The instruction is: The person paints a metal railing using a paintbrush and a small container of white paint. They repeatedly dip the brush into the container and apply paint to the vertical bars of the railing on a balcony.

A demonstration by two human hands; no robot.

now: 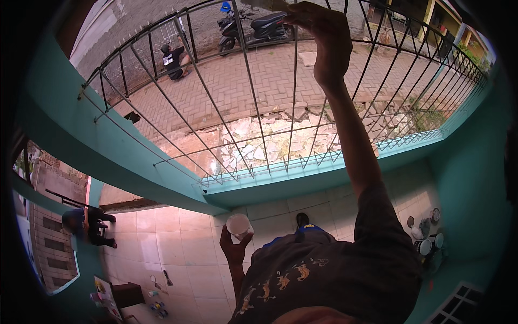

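A small round white plastic cup (239, 224) sits in the person's left hand (233, 249), held low in front of the body with the fingers wrapped around its underside and its open mouth facing up. It hangs over the pale tiled balcony floor (178, 237), just below the teal-painted parapet wall (259, 186).

The right hand (324, 43) reaches high, arm fully stretched, to the top of the dark metal railing with thin vertical bars (248, 81). Its fingers are closed narrowly around something thin at the top rail, perhaps a brush handle, though the frame edge cuts it off and what it grips cannot be told for certain.

Judging from this pose, the work goes best with the cup kept level and close to the body, so nothing spills onto the tiles, and with steady, light strokes along each bar from the top down.

Through the bars lies a reddish brick-paved street (270, 81), a patch of broken pale rubble (259, 146), a parked dark scooter (253, 27), and a person crouching in black clothes (174, 58). Another person in blue (86, 224) bends over at the balcony's left end. Small round paint tins (426, 243) cluster on the floor to the right.
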